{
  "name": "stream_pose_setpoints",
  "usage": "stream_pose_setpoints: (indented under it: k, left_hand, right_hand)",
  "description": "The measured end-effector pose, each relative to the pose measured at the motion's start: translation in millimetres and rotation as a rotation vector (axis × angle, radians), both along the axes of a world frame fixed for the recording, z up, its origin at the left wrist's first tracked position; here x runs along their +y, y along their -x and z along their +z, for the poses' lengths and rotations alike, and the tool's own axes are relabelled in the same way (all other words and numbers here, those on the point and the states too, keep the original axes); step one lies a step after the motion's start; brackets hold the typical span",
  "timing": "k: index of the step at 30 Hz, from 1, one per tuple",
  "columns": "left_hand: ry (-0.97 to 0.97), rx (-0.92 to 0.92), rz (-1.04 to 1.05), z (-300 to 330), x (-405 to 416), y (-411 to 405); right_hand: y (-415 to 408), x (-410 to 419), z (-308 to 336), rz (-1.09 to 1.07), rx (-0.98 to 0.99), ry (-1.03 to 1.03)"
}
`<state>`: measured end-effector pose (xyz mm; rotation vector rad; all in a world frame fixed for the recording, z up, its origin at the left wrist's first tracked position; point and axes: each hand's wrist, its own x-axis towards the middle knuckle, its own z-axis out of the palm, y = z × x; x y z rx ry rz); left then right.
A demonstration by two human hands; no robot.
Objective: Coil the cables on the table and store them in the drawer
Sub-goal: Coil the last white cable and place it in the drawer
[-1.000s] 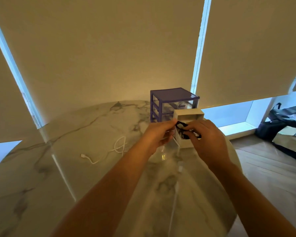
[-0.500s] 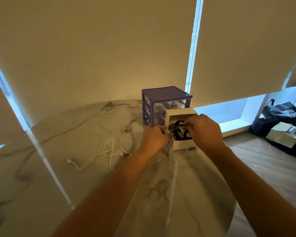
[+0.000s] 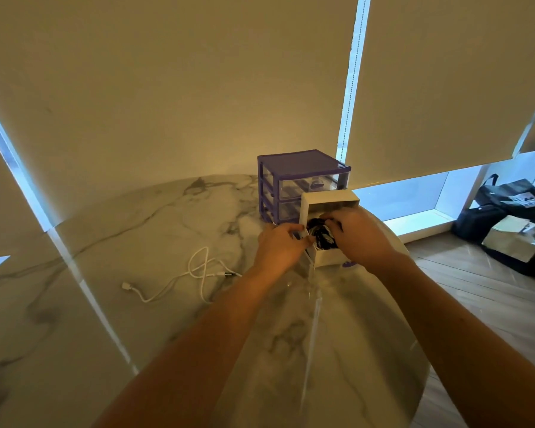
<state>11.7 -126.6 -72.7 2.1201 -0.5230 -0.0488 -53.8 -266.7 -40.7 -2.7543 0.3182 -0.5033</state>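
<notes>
A round marble table (image 3: 155, 319) stands before drawn roller blinds, carrying a purple drawer unit (image 3: 294, 180) with a white drawer (image 3: 325, 257) pulled forward, and an uncoiled white cable (image 3: 198, 273) lying loose to its left. In the head view, the right hand (image 3: 363, 236) curls its fingers over the coiled black cable (image 3: 320, 234) inside the drawer, while the left hand (image 3: 280, 245) pinches the drawer's near left edge. Recommended procedure: brace the drawer, press the coil flat below the rim, then release without letting loops spring out.
</notes>
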Motion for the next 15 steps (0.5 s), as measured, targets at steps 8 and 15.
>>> stream_pose_setpoints:
  k: [8,15]
  left_hand:
    - [0.095,-0.081,-0.009,16,39,-3]
    - [-0.086,-0.312,0.209,20,110,-14]
  right_hand:
    - [7,14,-6,-0.071,-0.231,-0.045]
    - [-7,79,-9,0.092,-0.327,-0.024]
